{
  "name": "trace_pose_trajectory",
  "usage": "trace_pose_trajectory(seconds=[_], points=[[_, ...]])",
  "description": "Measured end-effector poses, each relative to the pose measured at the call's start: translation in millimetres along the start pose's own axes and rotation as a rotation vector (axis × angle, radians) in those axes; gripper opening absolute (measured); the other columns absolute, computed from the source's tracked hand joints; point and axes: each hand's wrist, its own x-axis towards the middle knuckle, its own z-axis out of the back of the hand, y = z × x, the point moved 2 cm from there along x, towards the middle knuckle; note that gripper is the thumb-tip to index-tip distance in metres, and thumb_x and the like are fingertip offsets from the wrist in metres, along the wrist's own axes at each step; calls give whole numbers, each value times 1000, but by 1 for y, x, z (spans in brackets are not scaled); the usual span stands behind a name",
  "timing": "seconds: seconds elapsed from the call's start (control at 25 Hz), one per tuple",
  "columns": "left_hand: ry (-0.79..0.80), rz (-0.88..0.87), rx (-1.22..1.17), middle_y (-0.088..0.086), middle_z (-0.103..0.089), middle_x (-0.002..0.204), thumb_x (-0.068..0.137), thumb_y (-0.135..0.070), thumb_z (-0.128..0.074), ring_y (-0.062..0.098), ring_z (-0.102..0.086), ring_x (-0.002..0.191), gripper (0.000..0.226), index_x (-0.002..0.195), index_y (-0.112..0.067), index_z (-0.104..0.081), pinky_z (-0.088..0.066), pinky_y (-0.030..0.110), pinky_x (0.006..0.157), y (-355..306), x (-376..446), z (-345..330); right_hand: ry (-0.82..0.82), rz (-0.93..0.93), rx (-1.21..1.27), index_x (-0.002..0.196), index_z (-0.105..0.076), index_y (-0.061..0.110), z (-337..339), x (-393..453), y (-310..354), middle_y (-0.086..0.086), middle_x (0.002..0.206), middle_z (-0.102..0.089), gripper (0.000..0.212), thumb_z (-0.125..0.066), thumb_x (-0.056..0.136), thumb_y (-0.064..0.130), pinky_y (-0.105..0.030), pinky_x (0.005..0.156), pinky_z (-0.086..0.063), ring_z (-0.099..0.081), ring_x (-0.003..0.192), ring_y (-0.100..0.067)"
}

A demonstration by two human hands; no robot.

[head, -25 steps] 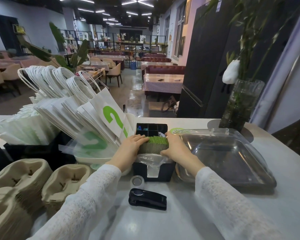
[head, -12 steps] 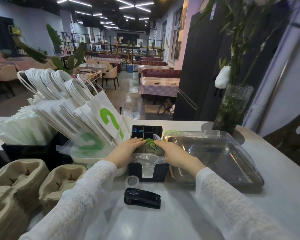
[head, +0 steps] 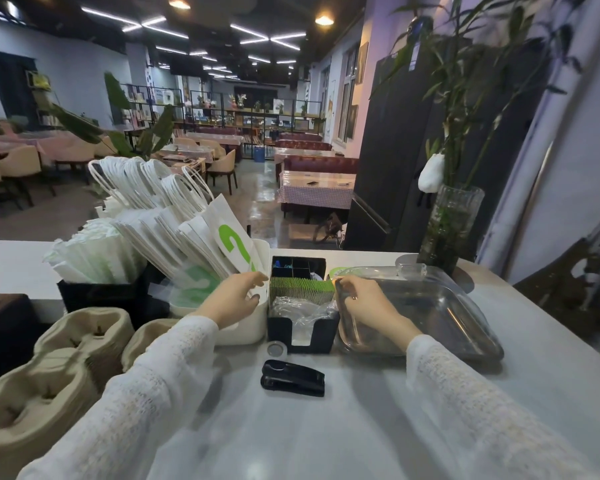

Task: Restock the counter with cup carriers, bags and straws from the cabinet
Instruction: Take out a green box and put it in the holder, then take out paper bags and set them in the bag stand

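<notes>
While both hands hang released, left hand & right hand, carriers, bags, straws look stocked mid-frame; task approx. done.

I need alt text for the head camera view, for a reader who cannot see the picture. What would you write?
A person's left hand and right hand hover open on either side of a black organizer packed with green-edged packets on a white counter. Left of it stand white paper bags, wrapped straws and stacked pulp cup carriers; a clear lidded tray sits to the right.
</notes>
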Motion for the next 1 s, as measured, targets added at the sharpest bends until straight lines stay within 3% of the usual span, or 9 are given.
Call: trace_pose_trajectory(seconds=[0.08,0.28,0.48,0.56,0.68,0.8,1.0], points=[[-17,-3,-33,-5,-67,114,89,-13,-57,10,-61,103,35,124,-20,-59,-48,25,90,-4,-13,9,-20,-10,-6,123,-59,11,5,-11,6,-11,124,-61,39,-47,87,2,-30,86,-48,-53,95,-18],[-14,-21,-123,-6,-69,96,88,-11,-62,9,-66,88,24,110,-16,-66,-55,28,85,-19,-47,18,-33,-68,-4,124,-59,10,6,-45,15,-7,122,-60,37,-51,88,5,-26,82,-43,-52,99,-16],[15,-50,-134,-1,-71,99,87,-6,-60,11,-67,88,25,110,-14,-67,-54,22,82,-41,-92,22,-59,-53,-10,117,-62,12,4,-85,28,-7,112,-65,31,-51,88,8,-30,87,-50,-61,103,-21],[15,-47,-134,-1,-71,99,88,-5,-61,12,-67,89,24,109,-13,-67,-54,21,82,-49,-113,26,-57,-49,-11,112,-64,15,5,-103,36,-5,109,-64,28,-53,88,9,-32,84,-51,-61,100,-21],[1,-35,-136,0,-71,97,87,-9,-64,14,-67,88,18,103,-14,-69,-57,31,83,-59,-143,32,-59,-36,7,103,-66,22,7,-132,46,-4,106,-64,20,-58,87,14,-27,75,-48,-61,95,-19],[-28,-31,-112,-1,-72,96,86,-11,-64,13,-67,87,17,101,-16,-70,-57,35,83,-69,-178,34,-36,-24,21,106,-67,18,4,-166,56,-5,101,-63,20,-56,89,13,-23,64,-48,-62,90,-19],[2,6,-174,0,-72,99,85,-7,-60,13,-67,89,24,106,-16,-68,-57,32,86,-88,-256,35,-4,12,116,105,-64,15,-8,-237,73,-8,100,-68,21,-54,88,7,-34,83,-55,-66,93,-23]])
